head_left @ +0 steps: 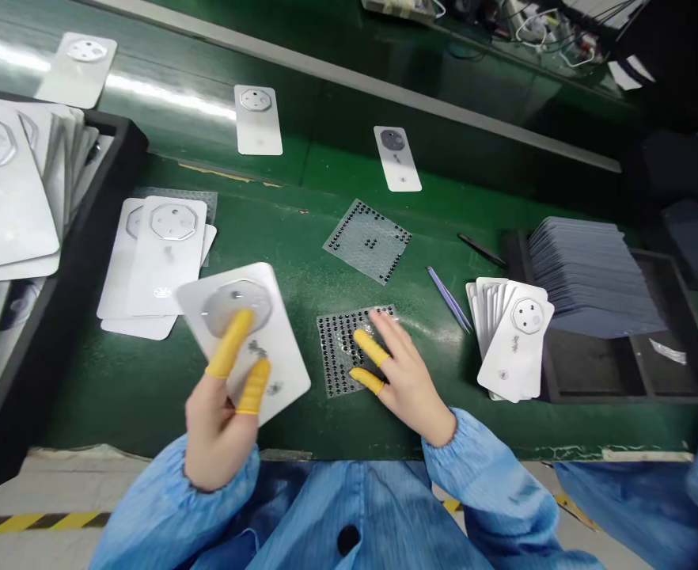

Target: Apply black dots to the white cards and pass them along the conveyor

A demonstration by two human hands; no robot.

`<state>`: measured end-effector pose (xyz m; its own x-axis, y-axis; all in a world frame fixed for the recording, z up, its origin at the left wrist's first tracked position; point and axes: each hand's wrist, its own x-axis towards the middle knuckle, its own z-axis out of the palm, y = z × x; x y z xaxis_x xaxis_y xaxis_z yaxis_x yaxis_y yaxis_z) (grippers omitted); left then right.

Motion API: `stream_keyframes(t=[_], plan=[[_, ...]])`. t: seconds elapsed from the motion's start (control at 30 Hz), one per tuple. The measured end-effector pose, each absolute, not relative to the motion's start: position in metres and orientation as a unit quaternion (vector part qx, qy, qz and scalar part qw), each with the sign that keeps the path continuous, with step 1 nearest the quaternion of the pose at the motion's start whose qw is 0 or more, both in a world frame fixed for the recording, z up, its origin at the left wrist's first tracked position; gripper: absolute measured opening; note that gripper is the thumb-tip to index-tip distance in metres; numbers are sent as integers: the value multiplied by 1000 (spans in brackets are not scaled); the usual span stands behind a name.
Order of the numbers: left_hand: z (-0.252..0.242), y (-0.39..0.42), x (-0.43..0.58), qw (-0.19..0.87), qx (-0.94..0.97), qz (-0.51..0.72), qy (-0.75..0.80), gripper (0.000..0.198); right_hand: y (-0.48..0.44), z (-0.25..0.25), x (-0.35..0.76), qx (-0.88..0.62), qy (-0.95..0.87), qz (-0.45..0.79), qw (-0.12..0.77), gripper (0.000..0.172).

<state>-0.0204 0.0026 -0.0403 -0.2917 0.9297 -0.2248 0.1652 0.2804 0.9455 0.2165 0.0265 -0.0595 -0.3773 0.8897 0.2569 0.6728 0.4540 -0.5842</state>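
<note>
My left hand (230, 396), with yellow finger cots on two fingers, holds a white phone back cover (286, 360), slightly tilted above the bench. The cover has an octagonal camera ring at its top and dark marks below. Over a clear sheet of small black dots (338, 356) rests my right hand (405, 372), its fingers stretched and two yellow-capped fingertips apart on the sheet. No held item shows between them. Farther back lies a second dot sheet (364, 237), with many dots gone from its middle.
White covers (168, 261) lie stacked at left, beside a black bin (96, 190) full of covers. At right are purple tweezers (449, 299), black tweezers (483, 249), fanned covers (512, 348) and a black tray (580, 372) with dark grey sheets (592, 273). Single covers (258, 123) lie behind.
</note>
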Motion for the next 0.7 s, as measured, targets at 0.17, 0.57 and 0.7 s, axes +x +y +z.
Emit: stream_keyframes(t=[0.17, 0.57, 0.7], plan=[[-34, 14, -24, 472, 457, 357, 664, 36, 26, -76, 215, -481, -792, 182, 329, 35], [-30, 17, 19, 628, 394, 337, 581, 28, 22, -33, 204, -415, -802, 214, 372, 29], [-33, 14, 18, 588, 458, 329, 580, 22, 25, -38, 201, -381, -859, 117, 322, 23]])
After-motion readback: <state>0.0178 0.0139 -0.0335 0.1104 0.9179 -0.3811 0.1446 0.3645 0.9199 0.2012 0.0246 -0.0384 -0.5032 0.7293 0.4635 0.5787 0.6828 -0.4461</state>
